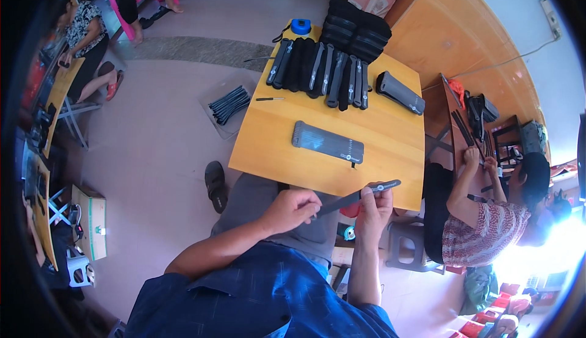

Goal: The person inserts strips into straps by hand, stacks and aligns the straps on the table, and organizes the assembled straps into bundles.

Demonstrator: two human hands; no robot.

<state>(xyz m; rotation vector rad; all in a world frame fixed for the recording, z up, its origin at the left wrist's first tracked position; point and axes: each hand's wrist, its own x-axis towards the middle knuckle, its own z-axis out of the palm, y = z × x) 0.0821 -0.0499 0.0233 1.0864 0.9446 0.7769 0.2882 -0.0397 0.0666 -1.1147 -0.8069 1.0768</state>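
Between my hands, just off the table's front edge, runs a dark flat strap (334,204). My left hand (293,207) is closed on its lower left end. In my right hand (373,210) is its upper part, where a rounded dark tip with a small light mark sticks out past the fingers. Beyond them on the yellow wooden table (268,161) lies a flat grey stack of strips (329,143), partly glossy. Farther back, several dark strap bundles (314,69) lie side by side, with another bundle (400,93) to their right.
A black heap (355,28) and a blue tape measure (300,26) sit at the table's far end. A thin pen-like tool (270,99) lies near its left edge. Left of the table, a clear bin (227,129) holds dark strips. A co-worker (482,228) sits close on the right.
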